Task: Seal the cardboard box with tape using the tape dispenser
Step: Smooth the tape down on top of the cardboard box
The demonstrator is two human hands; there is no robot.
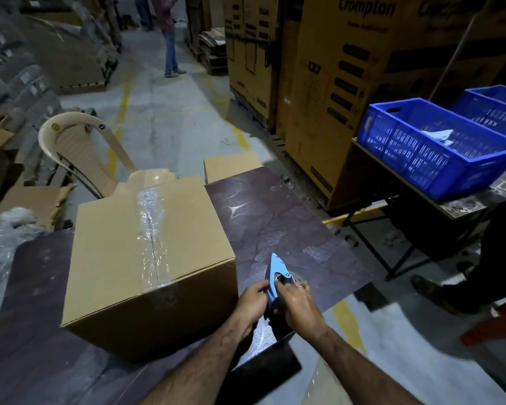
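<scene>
- The table point(289, 217) bears the cardboard box point(123, 258), flaps closed, clear tape point(152, 223) along its top seam.
- The tape dispenser point(276, 276) sits just right of the box, probably being readied (tape end hidden).
- Left hand point(253, 299) and right hand point(297, 302) clamp curled fingers on its two sides.

2 forearms reach forward; left hand point(253, 299), right hand point(298, 306) side by side, fingers point(300, 288) gripping tape dispenser point(276, 271).

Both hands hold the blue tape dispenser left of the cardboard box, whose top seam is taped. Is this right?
Not quite: the head view shows the left hand and right hand holding the tape dispenser right of the cardboard box. The seam is taped.
</scene>
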